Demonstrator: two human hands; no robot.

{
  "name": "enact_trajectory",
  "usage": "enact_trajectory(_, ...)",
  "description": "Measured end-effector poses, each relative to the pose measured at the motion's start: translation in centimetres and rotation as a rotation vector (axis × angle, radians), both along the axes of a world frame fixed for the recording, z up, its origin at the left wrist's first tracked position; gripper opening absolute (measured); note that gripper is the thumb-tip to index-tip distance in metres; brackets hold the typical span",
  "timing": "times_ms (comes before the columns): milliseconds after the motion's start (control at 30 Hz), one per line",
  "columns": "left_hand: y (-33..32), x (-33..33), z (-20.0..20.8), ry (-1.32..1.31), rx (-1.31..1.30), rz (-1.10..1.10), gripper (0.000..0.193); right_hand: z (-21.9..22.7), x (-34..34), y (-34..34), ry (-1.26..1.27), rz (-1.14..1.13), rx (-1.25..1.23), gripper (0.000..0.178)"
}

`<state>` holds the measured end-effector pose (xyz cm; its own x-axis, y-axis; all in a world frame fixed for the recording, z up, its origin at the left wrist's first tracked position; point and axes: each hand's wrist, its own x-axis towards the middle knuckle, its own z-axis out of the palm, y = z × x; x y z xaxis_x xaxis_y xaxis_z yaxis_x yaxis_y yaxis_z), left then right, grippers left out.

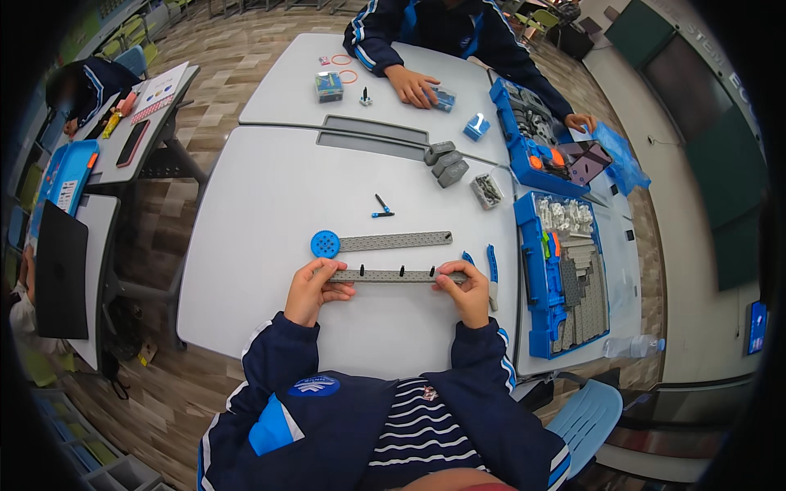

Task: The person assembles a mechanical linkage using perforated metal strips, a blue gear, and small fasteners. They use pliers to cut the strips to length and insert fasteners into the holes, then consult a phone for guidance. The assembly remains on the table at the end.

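A long grey perforated building beam (383, 277) with three black pegs standing up from it is held level between my hands. My left hand (313, 286) pinches its left end, and my right hand (463, 288) grips the right end. Just beyond lies a second grey beam (393, 241), with a blue round gear (325, 244) at its left end and a dark peg at its right end. Farther off are two small blue-and-black connector pieces (382, 208). Beside my right hand rests a blue-handled pair of pliers (492, 266), partly hidden.
An open blue case (534, 327) of grey beams stands at the right, with another blue parts case (532, 172) beyond it. A clear box of pegs (486, 191) and grey blocks (447, 165) sit nearer the middle. Across the table, another person's hand (413, 87) touches a small box.
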<state>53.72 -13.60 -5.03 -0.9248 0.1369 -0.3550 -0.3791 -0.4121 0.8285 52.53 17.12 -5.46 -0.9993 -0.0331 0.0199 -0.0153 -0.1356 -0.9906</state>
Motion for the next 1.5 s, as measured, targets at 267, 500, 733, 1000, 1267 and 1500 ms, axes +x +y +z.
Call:
enact_trajectory(267,0.0,0.3,0.8,0.071,0.025,0.0,0.026,0.5,-0.1,0.3,-0.01,-0.03,-0.042,0.016)
enact_trajectory(500,0.3,0.4,1.2,0.084,0.025,-0.022,0.032,1.0,0.1,0.8,-0.038,-0.021,-0.071,0.021)
enact_trajectory(733,0.2,0.3,1.2,0.068,-0.04,-0.01,0.033,1.1,0.1,0.6,-0.031,-0.033,-0.056,0.024)
enact_trajectory(1000,0.2,0.2,0.7,0.117,-0.025,0.005,0.035,0.5,0.0,0.8,-0.023,-0.042,-0.017,0.023)
enact_trajectory(1267,0.5,0.3,1.6,0.104,-0.047,0.032,0.032,0.9,0.1,0.7,-0.01,-0.043,0.003,0.023)
enact_trajectory(1500,0.5,0.3,1.4,0.125,-0.048,0.024,0.033,0.8,0.0,0.4,-0.023,-0.077,-0.02,0.023)
